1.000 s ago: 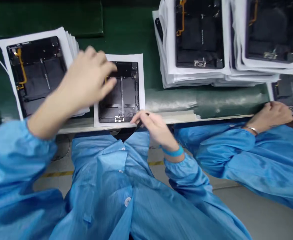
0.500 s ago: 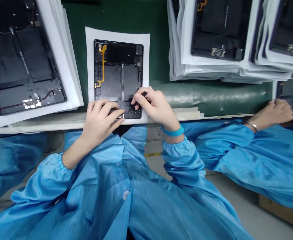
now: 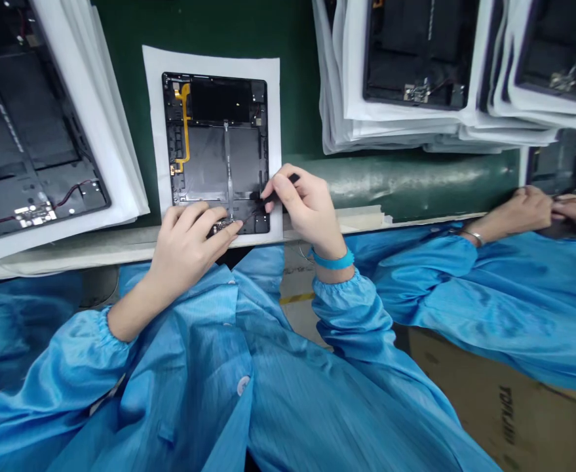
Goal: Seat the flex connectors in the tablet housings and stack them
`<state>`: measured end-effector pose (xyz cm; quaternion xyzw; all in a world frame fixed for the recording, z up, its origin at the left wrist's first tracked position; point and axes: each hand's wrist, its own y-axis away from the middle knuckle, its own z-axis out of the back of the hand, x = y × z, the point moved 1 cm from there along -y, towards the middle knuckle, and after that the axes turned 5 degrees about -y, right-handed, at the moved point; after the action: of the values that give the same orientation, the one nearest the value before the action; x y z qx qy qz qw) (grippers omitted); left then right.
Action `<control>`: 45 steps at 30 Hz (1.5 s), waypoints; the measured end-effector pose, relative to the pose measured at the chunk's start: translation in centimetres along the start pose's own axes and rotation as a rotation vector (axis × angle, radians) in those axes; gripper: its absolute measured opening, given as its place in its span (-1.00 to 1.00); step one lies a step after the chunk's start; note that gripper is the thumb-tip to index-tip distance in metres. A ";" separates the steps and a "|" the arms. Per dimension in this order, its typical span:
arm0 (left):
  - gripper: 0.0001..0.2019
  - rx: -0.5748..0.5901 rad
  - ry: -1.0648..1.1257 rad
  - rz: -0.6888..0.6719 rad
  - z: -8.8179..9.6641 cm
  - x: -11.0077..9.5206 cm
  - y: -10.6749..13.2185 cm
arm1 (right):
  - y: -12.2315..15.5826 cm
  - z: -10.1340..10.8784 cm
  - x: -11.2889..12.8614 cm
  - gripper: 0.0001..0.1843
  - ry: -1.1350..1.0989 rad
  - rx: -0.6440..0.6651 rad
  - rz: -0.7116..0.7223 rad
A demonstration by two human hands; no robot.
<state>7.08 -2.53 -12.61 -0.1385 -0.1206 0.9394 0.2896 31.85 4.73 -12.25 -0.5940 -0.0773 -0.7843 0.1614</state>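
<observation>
In the middle of the frame I see the open black tablet shell with a yellow flex cable [image 3: 216, 144]. It lies on a white foam sheet [image 3: 153, 118] on the green surface [image 3: 297, 72]. My left hand [image 3: 187, 246] rests on the shell's lower edge, fingers loosely apart and gripping nothing. My right hand [image 3: 307, 210] has its fingers clamped on a thin black pointed tool [image 3: 254, 211], whose tip is at the shell's lower right part. A stack of similar shells on white sheets [image 3: 46, 131] fills the upper left, and more stacks [image 3: 405, 72] sit upper right. A co-worker's hands [image 3: 538, 210] are at the right edge.
</observation>
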 end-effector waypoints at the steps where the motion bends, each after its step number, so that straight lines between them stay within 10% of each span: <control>1: -0.71 0.009 0.009 -0.024 0.1 0.1 0.0 | 0.4 0.0 -0.1 -0.32 0.004 -0.052 0.012; 26: -0.74 -0.062 -0.075 -0.377 1.0 1.7 -1.3 | 1.3 -0.3 -2.3 -0.53 0.369 -0.111 0.469; 45: -0.71 -0.012 0.138 -0.262 1.6 2.6 -1.0 | 3.0 -3.2 -0.9 -0.69 0.156 -0.078 0.335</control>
<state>5.08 -0.45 -11.33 -0.1874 -0.1231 0.8811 0.4164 30.18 1.09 -14.25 -0.5418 0.0658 -0.7925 0.2720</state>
